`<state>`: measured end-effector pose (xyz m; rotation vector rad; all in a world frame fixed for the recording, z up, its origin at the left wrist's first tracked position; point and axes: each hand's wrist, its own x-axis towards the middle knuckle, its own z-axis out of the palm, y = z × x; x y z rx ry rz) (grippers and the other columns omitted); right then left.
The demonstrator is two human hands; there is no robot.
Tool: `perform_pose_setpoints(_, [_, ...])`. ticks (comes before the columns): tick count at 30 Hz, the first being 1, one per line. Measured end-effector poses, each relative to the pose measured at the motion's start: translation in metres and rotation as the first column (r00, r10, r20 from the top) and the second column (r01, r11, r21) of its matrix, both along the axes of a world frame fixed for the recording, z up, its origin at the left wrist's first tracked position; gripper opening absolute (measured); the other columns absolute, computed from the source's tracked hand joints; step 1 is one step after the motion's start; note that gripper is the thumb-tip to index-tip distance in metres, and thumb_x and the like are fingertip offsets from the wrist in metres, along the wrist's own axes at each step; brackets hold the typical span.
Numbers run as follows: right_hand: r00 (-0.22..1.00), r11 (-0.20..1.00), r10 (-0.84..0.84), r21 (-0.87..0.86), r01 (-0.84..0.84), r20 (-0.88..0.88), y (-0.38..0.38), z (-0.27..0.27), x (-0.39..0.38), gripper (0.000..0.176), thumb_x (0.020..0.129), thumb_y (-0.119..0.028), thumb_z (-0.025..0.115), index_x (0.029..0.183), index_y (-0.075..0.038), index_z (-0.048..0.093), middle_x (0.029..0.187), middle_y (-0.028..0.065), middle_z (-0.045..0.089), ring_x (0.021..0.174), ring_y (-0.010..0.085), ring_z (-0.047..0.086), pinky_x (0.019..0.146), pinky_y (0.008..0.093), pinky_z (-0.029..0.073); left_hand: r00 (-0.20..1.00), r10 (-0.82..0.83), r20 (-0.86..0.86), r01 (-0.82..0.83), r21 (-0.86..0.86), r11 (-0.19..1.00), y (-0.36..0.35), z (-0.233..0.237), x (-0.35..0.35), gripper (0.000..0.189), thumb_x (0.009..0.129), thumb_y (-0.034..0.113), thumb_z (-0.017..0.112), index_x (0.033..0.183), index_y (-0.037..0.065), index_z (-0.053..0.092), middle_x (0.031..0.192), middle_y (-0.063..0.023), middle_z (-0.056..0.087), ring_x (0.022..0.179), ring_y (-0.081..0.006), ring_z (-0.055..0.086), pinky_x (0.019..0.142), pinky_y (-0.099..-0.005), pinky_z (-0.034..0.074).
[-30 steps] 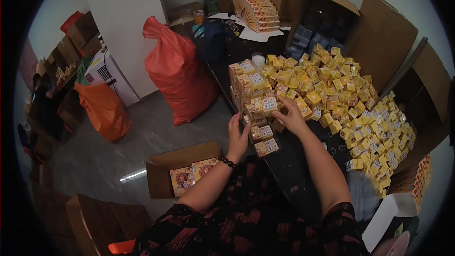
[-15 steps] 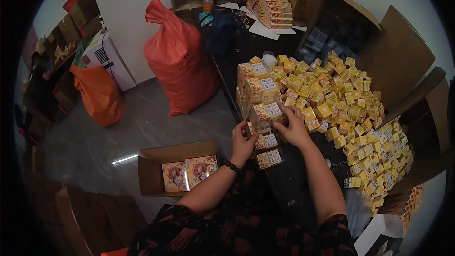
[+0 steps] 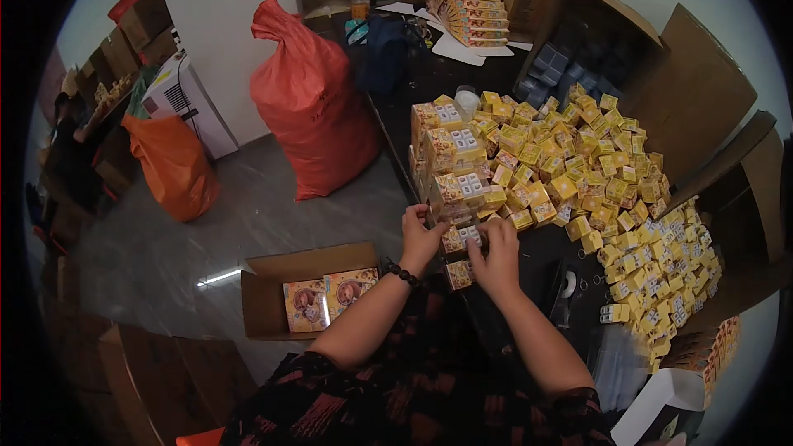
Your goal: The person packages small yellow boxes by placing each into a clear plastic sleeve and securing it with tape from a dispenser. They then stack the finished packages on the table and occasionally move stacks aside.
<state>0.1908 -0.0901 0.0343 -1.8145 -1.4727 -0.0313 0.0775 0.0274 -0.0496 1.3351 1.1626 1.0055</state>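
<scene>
On the near left edge of the black table, my left hand (image 3: 422,241) closes its fingers on the left end of a small printed box (image 3: 461,239) with white cubes showing on top. My right hand (image 3: 498,259) grips the same box from the right, its thumb on the top face. Just behind stand stacked yellow boxes (image 3: 453,149) with similar white cubes. Another such box (image 3: 459,275) sits in front of the held one, partly covered by my right hand. My fingers hide part of the held box.
A large heap of small yellow boxes (image 3: 570,157) spreads to the right, with key rings (image 3: 585,284) beside it. An open carton (image 3: 256,314) holding two printed packs stands on the floor. A red sack (image 3: 304,107) leans near the table; a person (image 3: 74,149) is far left.
My right hand has moved down and toward me, from the taller stack to the lower box in front. My left hand has shifted slightly and stays at the box's left end.
</scene>
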Motion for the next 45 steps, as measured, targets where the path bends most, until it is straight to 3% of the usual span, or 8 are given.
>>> perform_pose_setpoints(2, [0.988,0.986,0.049,-0.163,-0.025,0.144,-0.013,-0.003,-0.013,0.035,0.08,-0.02,0.068,0.109,-0.005,0.058,0.113,0.0153,0.051,0.107,0.0351,0.05,0.089,0.0435,0.038,1.0,0.012,-0.016,-0.011,0.049,0.999,0.0,0.0,0.0,0.053,0.066,0.015,0.077,0.11,0.001,0.05,0.109,-0.0144,0.048,0.099,-0.0265,0.05,0.087,-0.036,0.044])
perform_pose_setpoints(6, [0.978,0.99,0.064,-0.135,-0.037,0.2,-0.026,-0.016,-0.02,0.038,0.081,-0.025,0.068,0.113,-0.007,0.06,0.12,0.0164,0.05,0.114,0.0342,0.047,0.092,0.0462,0.035,1.0,-0.015,-0.027,0.015,0.003,1.0,0.0,0.0,-0.001,0.053,0.069,0.011,0.075,0.114,0.002,0.048,0.114,-0.011,0.042,0.099,-0.0189,0.046,0.088,-0.03,0.043])
perform_pose_setpoints(15, [0.971,0.994,0.092,-0.083,-0.075,0.219,-0.061,-0.025,-0.029,0.044,0.082,-0.02,0.066,0.12,-0.005,0.053,0.128,0.0202,0.044,0.12,0.0399,0.041,0.099,0.0504,0.031,0.988,0.073,-0.137,-0.04,0.226,0.973,0.002,-0.001,0.004,0.054,0.068,0.024,0.079,0.108,0.003,0.05,0.108,-0.0167,0.048,0.101,-0.0318,0.049,0.087,-0.0375,0.043])
perform_pose_setpoints(19, [0.975,0.987,0.108,-0.136,-0.082,0.196,-0.095,-0.035,-0.038,0.045,0.083,-0.018,0.064,0.123,-0.003,0.049,0.13,0.0244,0.039,0.12,0.0436,0.038,0.099,0.0518,0.029,0.982,0.115,-0.15,-0.057,0.346,0.936,-0.004,0.01,0.002,0.07,0.067,0.023,0.078,0.121,0.0,0.04,0.113,-0.0175,0.044,0.109,-0.0315,0.044,0.096,-0.0417,0.037])
perform_pose_setpoints(23, [0.974,0.975,0.104,-0.212,-0.061,0.2,-0.116,-0.046,-0.037,0.046,0.083,-0.017,0.063,0.123,0.0,0.048,0.133,0.0252,0.036,0.12,0.0432,0.038,0.099,0.0527,0.029,0.983,-0.016,-0.182,0.061,0.243,0.968,-0.006,0.014,-0.001,0.122,0.064,0.043,0.083,0.144,0.0,0.001,0.142,-0.0254,0.018,0.133,-0.0411,0.018,0.11,-0.0479,0.022])
perform_pose_setpoints(26, [0.984,0.97,0.086,-0.237,-0.047,0.157,-0.118,-0.034,-0.041,0.046,0.082,-0.01,0.062,0.124,0.002,0.046,0.133,0.0252,0.034,0.123,0.0425,0.032,0.102,0.05,0.028,0.986,-0.033,-0.161,0.073,0.25,0.966,0.003,0.014,0.006,0.13,0.06,0.036,0.086,0.145,0.001,-0.006,0.146,-0.0269,0.012,0.136,-0.0408,0.016,0.111,-0.0457,0.022])
perform_pose_setpoints(28, [0.999,0.966,0.032,-0.257,-0.035,-0.014,-0.113,-0.007,-0.06,0.05,0.079,-0.011,0.067,0.122,0.004,0.045,0.134,0.0258,0.034,0.123,0.0423,0.034,0.102,0.0484,0.029,0.991,-0.023,-0.13,0.046,0.177,0.983,0.005,0.016,0.011,0.131,0.059,0.033,0.087,0.146,0.002,-0.006,0.146,-0.027,0.014,0.136,-0.0406,0.018,0.111,-0.0446,0.023])
perform_pose_setpoints(45, [0.986,0.969,0.166,-0.181,-0.169,-0.032,-0.069,-0.026,-0.071,0.052,0.077,-0.012,0.07,0.12,0.003,0.045,0.133,0.0257,0.034,0.122,0.0425,0.035,0.102,0.0486,0.03,0.991,-0.033,-0.127,0.037,0.027,0.999,0.01,0.002,0.035,0.132,0.06,0.039,0.085,0.147,0.007,-0.01,0.153,-0.0224,-0.003,0.142,-0.038,0.0,0.113,-0.049,0.013])
